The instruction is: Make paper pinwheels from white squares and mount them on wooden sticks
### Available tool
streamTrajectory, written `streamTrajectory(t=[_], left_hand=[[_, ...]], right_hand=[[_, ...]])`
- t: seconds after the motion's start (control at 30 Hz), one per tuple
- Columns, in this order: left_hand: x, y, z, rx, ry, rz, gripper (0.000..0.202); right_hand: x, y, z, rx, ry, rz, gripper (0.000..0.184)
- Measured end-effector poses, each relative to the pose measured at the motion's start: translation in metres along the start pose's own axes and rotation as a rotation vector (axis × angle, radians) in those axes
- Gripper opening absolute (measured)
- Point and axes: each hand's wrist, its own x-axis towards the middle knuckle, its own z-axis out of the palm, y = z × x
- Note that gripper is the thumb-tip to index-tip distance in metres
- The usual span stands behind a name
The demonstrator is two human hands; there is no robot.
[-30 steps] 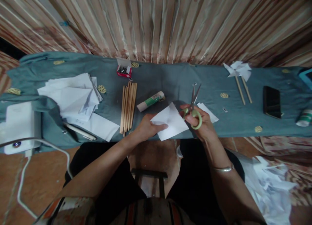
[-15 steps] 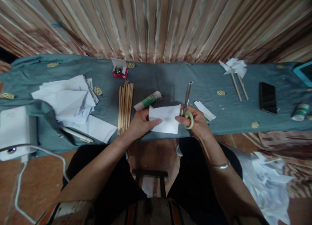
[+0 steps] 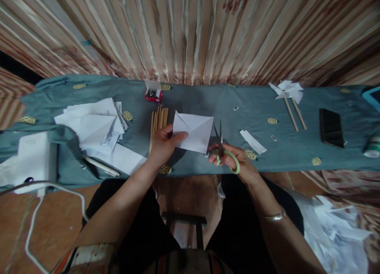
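Observation:
My left hand [image 3: 163, 143] pinches a white folded paper square [image 3: 194, 132] by its left edge and holds it up over the table. My right hand [image 3: 231, 161] grips green-handled scissors [image 3: 223, 149], blades pointing away from me, just right of the paper's lower corner. A bundle of wooden sticks [image 3: 158, 119] lies behind my left hand, partly hidden by it.
A long table under a blue-grey cloth [image 3: 208, 104] carries a stack of white paper [image 3: 92, 123], a red pin box [image 3: 152, 94], a paper strip [image 3: 253, 141], finished pinwheels [image 3: 287, 90], a black phone [image 3: 331, 127] and a white box [image 3: 35, 159]. Paper scraps [image 3: 341, 234] lie on the floor.
My left hand has lifted the paper up and away from me, turning it. My right hand has drawn the scissors down to the paper's right corner. The glue stick is now hidden.

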Motion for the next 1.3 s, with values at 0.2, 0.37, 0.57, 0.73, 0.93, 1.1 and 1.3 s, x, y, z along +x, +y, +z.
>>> streamTrajectory(t=[0.2, 0.37, 0.57, 0.73, 0.93, 1.1, 1.3], left_hand=[[0.007, 0.008, -0.007, -0.017, 0.079, 0.027, 0.026], [0.007, 0.006, -0.007, -0.021, 0.053, 0.015, 0.028], [0.005, 0.004, -0.004, 0.012, 0.026, 0.034, 0.026], [0.003, 0.003, -0.003, 0.022, 0.002, 0.018, 0.026], [0.001, 0.004, -0.001, 0.003, 0.014, 0.012, 0.024], [0.002, 0.003, -0.002, 0.02, 0.001, 0.021, 0.025], [0.004, 0.003, -0.003, 0.015, 0.008, 0.034, 0.025]], right_hand=[[-0.008, -0.004, 0.002, -0.06, -0.254, 0.132, 0.056], [-0.007, -0.001, 0.003, -0.062, -0.28, 0.144, 0.054], [-0.006, 0.004, 0.003, -0.102, -0.282, 0.129, 0.05], [-0.005, 0.006, 0.002, -0.089, -0.289, 0.151, 0.046], [-0.006, 0.008, 0.002, -0.089, -0.294, 0.142, 0.043], [-0.006, 0.011, 0.001, -0.076, -0.288, 0.16, 0.042], [-0.006, 0.014, 0.002, -0.052, -0.244, 0.248, 0.047]])
